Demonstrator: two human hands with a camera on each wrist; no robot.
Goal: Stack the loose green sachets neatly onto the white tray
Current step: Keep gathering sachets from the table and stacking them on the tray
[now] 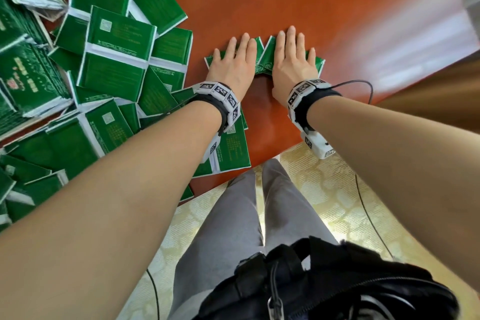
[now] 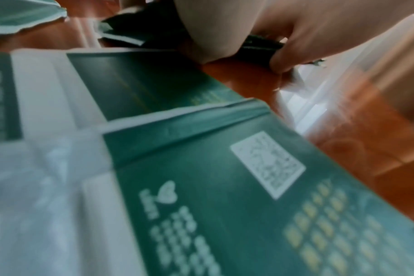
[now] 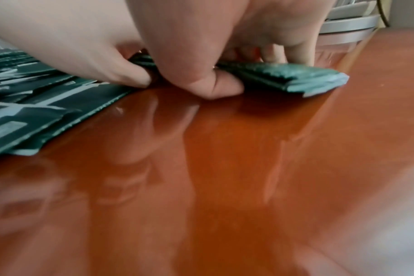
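left hand, right hand flat on sachets

Bright daylight, big white glare on the glossy desk upper right; both wrist views pretty blurry, head view's edges warped.
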